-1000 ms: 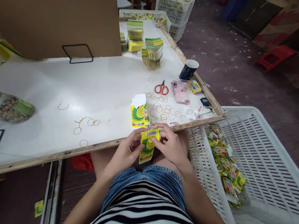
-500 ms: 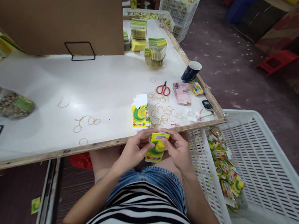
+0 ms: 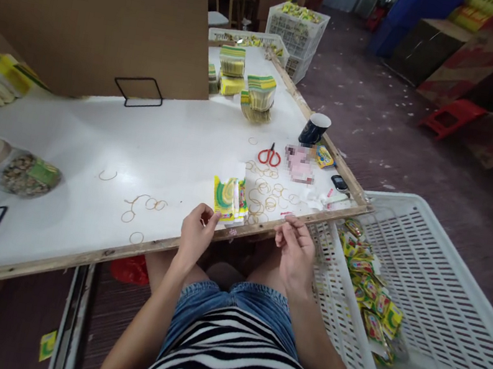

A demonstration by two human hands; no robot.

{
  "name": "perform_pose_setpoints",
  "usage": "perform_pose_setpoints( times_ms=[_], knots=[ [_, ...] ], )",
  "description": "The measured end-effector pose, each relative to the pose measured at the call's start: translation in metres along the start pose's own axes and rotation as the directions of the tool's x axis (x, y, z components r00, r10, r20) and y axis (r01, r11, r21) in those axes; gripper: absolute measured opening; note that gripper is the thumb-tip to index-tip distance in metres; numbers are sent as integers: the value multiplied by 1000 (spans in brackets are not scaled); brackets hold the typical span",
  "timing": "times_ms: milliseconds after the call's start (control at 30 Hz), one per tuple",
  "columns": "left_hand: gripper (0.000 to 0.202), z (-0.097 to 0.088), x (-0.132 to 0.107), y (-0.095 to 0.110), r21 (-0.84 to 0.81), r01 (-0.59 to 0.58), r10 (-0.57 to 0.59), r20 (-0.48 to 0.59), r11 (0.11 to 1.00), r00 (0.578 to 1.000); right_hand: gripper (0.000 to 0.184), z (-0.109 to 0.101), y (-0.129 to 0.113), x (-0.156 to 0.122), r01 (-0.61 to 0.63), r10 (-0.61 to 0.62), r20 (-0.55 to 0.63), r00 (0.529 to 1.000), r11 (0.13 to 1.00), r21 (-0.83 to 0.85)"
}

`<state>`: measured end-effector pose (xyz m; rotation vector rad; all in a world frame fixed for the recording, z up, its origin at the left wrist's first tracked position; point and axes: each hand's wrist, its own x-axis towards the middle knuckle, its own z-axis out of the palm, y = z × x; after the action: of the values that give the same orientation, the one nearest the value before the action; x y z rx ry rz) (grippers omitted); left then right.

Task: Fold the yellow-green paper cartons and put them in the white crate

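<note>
My left hand point(image 3: 197, 231) is at the table's front edge, thumb and finger pinching the lower left corner of a yellow-green flat carton point(image 3: 224, 198). This carton looks slightly blurred and lies over other flat cartons with white flaps. My right hand point(image 3: 296, 251) hovers right of them, near the table edge, its fingers loosely curled and a little apart, with nothing visible in them. Several tan rubber bands point(image 3: 268, 196) are scattered just beyond the cartons. Red-handled scissors point(image 3: 270, 156) rest behind the bands.
A white plastic basket point(image 3: 417, 207) with small yellow-green packs point(image 3: 371, 284) stands at my right. A dark mug point(image 3: 315, 129), a phone-like pink blurred item point(image 3: 300, 164) and carton stacks point(image 3: 260, 95) are farther back. A jar point(image 3: 28, 173) lies at left, before a cardboard sheet point(image 3: 95, 14).
The folded box held between both hands has left them. My hands have moved apart, the left now at the flat cartons. The other person's hand at the back is out of view.
</note>
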<state>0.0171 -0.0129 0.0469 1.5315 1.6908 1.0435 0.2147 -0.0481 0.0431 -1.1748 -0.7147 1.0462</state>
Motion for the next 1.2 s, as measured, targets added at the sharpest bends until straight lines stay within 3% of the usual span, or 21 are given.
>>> perform_pose_setpoints(
  times_ms=[67, 133, 233, 300, 400, 467, 600, 700, 800, 900, 967, 1067, 1133, 1200],
  knots=[
    [20, -5, -12, 13, -161, -64, 77, 78, 985, 994, 26, 12, -9, -6, 126, -113, 81, 990, 977, -173],
    [20, -8, -24, 26, -273, -114, 168, 184, 955, 968, 36, 22, -18, -8, 274, -212, 221, 952, 911, -308],
    [22, -9, -38, 37, -299, -185, 269, 269, 936, 925, 49, 29, -26, -8, 429, -261, 423, 868, 824, -370],
    [23, -8, -44, 37, -308, -186, 278, 289, 933, 916, 46, 29, -26, -6, 456, -269, 453, 850, 806, -377],
    [24, -4, -48, 33, -414, -72, 238, 367, 908, 899, 40, 26, -25, -5, 386, -242, 382, 892, 848, -364],
    [20, 1, -47, 30, -539, 61, 221, 442, 840, 869, 36, 25, -23, -7, 319, -212, 343, 915, 901, -294],
    [45, 11, -43, 28, -689, 303, 244, 577, 659, 780, 27, 28, -18, -14, 263, -190, 367, 910, 952, -159],
    [45, 16, -41, 25, -690, 386, 231, 623, 613, 747, 22, 31, -15, -19, 254, -183, 377, 908, 956, -148],
    [46, 19, -41, 20, -692, 422, 166, 611, 585, 774, 20, 31, -14, -21, 291, -214, 325, 921, 933, -213],
    [44, 21, -41, 16, -704, 422, 41, 538, 572, 842, 36, 30, -11, -20, 316, -264, 211, 941, 909, -271],
    [44, 22, -40, 14, -711, 406, -24, 481, 574, 876, 34, 28, -8, -18, 275, -209, 234, 949, 913, -300],
    [43, 23, -39, 14, -690, 376, -50, 443, 619, 895, 22, 24, -3, -14, 212, -87, 341, 936, 913, -349],
    [42, 23, -39, 15, -667, 330, -42, 409, 668, 912, 29, 23, -1, -12, 201, -72, 330, 941, 904, -377],
    [45, 21, -39, 17, -647, 271, -24, 364, 713, 931, 24, 24, -1, -10, 182, -72, 296, 953, 913, -366]
  ],
)
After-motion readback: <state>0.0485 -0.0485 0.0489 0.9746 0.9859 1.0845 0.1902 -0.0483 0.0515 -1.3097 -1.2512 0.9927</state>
